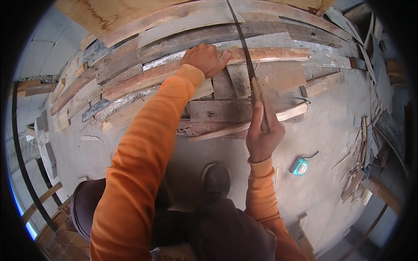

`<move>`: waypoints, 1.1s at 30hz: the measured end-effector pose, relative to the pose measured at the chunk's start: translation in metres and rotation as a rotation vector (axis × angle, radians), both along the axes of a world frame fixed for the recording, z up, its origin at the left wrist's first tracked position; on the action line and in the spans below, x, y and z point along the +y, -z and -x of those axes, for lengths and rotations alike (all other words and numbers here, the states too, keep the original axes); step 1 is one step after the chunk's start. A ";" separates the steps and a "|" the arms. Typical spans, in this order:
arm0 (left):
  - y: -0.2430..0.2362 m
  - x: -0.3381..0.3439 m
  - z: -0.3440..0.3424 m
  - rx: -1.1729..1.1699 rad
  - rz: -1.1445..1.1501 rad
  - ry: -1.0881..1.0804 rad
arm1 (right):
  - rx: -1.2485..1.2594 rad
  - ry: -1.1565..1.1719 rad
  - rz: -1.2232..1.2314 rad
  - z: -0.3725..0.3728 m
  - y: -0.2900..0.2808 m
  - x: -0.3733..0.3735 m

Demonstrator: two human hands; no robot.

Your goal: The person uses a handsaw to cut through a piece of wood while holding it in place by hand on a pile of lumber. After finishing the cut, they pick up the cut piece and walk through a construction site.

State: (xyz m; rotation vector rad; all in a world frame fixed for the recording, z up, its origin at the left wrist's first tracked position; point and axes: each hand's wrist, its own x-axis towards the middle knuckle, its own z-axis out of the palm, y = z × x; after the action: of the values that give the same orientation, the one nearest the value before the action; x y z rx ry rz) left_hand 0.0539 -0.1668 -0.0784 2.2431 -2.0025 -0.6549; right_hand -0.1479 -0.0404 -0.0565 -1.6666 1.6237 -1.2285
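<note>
My right hand (265,135) is wrapped around the wooden handle of a handsaw (245,45). The saw's long, narrow dark blade points away from me and crosses a rough reddish wooden batten (274,54). To the left of the blade, my left hand (207,60) grips the same batten from above, its fingers curled over the far side and its thumb toward the saw. Below that batten, a split strip of pale wood (239,129) lies at a slant, passing close to my right hand.
Many old boards (217,111) lie stacked and side by side under the batten. A plywood sheet (109,17) is at the far left. On the concrete floor at the right sits a teal tape measure (300,166). Scrap wood (363,148) is piled at the right edge; my shoe (216,178) is near the boards.
</note>
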 end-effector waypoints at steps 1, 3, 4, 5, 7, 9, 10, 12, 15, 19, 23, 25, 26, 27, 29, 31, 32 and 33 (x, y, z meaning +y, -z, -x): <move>0.004 -0.001 -0.006 0.007 -0.002 -0.016 | 0.041 -0.004 -0.001 0.001 -0.005 0.012; 0.005 -0.006 -0.016 0.023 0.009 -0.051 | 0.153 -0.003 -0.042 0.018 -0.022 0.065; 0.001 -0.006 -0.019 0.017 -0.050 -0.027 | 0.210 -0.006 -0.096 0.036 -0.025 0.103; 0.000 -0.010 -0.019 0.014 -0.022 -0.021 | 0.275 -0.027 -0.097 0.056 -0.027 0.139; 0.003 -0.004 -0.015 0.018 -0.002 -0.004 | 0.337 -0.054 -0.167 0.070 -0.040 0.168; -0.002 -0.004 -0.011 0.025 -0.035 0.000 | 0.282 -0.044 -0.092 0.060 -0.036 0.142; -0.004 -0.004 -0.009 0.027 -0.050 0.002 | 0.230 -0.006 -0.010 0.049 -0.018 0.110; 0.006 -0.004 -0.007 0.015 0.026 -0.004 | 0.130 -0.015 -0.057 0.010 -0.014 0.020; -0.003 -0.002 -0.007 0.033 -0.034 -0.005 | 0.115 -0.051 -0.028 -0.003 -0.023 -0.013; 0.004 -0.004 -0.019 -0.016 -0.004 -0.039 | 0.257 -0.051 -0.060 0.045 -0.023 0.109; -0.003 -0.006 -0.010 0.012 -0.051 -0.009 | 0.281 -0.027 -0.132 0.064 -0.021 0.144; -0.005 -0.006 -0.010 -0.013 -0.053 0.006 | 0.231 -0.039 0.015 0.033 -0.004 0.069; -0.005 -0.007 -0.006 -0.019 -0.051 0.019 | 0.151 -0.036 -0.009 0.014 -0.004 0.030; -0.005 -0.008 -0.004 -0.013 -0.037 0.011 | 0.111 -0.041 -0.024 0.006 -0.006 0.004; -0.001 -0.006 -0.009 -0.001 -0.030 -0.021 | 0.093 -0.043 -0.054 0.003 -0.008 0.003; 0.007 -0.003 -0.018 -0.018 -0.027 -0.026 | 0.148 -0.033 -0.049 0.010 -0.013 0.047; 0.007 -0.009 -0.019 -0.018 -0.008 -0.027 | 0.210 -0.021 -0.048 0.028 -0.015 0.080; 0.006 -0.006 -0.023 -0.006 -0.026 -0.026 | 0.247 -0.023 -0.069 0.047 -0.015 0.124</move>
State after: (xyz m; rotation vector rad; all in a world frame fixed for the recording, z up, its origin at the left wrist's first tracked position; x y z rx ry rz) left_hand 0.0772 -0.1727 -0.0842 2.2843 -1.9751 -0.6758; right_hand -0.1949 0.0835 -0.0414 -1.8458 1.7633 -0.9740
